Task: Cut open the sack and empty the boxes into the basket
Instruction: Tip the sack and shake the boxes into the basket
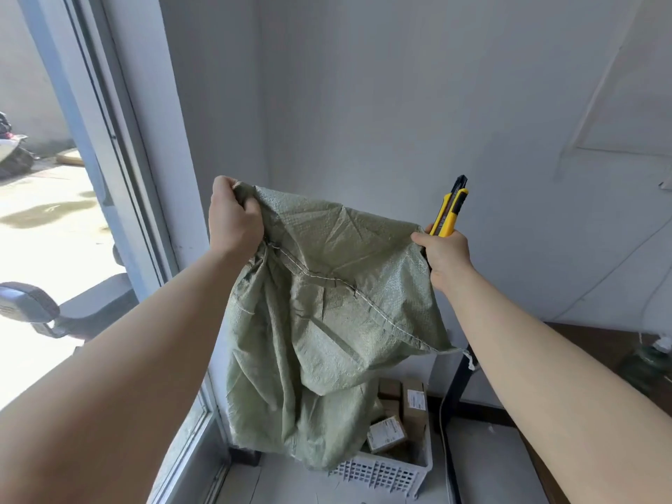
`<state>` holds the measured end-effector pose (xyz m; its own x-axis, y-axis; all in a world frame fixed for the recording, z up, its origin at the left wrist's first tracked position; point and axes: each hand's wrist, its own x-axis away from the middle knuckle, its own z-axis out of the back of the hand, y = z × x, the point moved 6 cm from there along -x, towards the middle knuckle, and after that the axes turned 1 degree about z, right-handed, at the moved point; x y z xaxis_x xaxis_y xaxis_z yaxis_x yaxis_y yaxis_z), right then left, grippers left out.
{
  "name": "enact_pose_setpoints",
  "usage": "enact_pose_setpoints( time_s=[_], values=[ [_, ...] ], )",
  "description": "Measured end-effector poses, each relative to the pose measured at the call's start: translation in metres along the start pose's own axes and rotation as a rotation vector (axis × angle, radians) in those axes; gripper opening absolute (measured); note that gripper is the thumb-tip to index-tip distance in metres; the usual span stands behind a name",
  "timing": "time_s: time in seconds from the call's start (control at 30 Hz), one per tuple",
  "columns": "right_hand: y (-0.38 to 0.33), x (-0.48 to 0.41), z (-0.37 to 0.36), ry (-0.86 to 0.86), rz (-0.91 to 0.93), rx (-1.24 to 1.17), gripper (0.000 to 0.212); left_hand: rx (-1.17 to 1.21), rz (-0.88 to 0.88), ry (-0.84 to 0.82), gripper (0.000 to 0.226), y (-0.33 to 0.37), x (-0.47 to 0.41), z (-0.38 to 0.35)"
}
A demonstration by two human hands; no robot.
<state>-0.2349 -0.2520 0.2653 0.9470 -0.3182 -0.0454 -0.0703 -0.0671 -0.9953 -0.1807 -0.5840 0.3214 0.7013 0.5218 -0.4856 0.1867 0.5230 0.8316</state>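
Note:
A green woven sack [327, 321] hangs upside down in front of me, its stitched bottom seam up. My left hand [234, 216] grips one upper corner of the sack. My right hand [445, 254] holds a yellow utility knife [449, 211] pointing upward and also pinches the sack's other upper corner. The sack's lower end hangs down over a white plastic basket [385, 474] on the floor. Several brown cardboard boxes [400, 416] with white labels lie in the basket, partly hidden by the sack.
A glass door frame [120, 176] stands at the left, with a sunlit yard outside. A dark wooden table [596, 343] with a black leg [456, 387] is at the right. A white cable [442, 423] runs down beside the basket. Grey walls are behind.

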Motion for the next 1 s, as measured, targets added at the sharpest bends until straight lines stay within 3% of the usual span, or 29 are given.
enact_pose_setpoints(
  time_s=[0.2,0.37,0.7,1.0],
  values=[
    [0.063,0.001,0.006,-0.041,-0.133,0.055,0.025,-0.101,0.095,-0.13,0.043,-0.026,0.032,-0.025],
    [0.132,0.0,0.019,-0.029,-0.256,0.111,0.022,-0.215,0.18,-0.265,0.055,-0.074,0.064,-0.064],
    [0.311,0.009,0.049,-0.047,-0.531,0.252,0.021,-0.402,0.41,-0.69,0.086,-0.213,0.175,-0.173],
    [0.473,0.024,0.07,-0.141,-0.701,0.229,0.015,-0.509,0.393,-1.141,0.101,-0.342,0.308,-0.277]
  ],
)
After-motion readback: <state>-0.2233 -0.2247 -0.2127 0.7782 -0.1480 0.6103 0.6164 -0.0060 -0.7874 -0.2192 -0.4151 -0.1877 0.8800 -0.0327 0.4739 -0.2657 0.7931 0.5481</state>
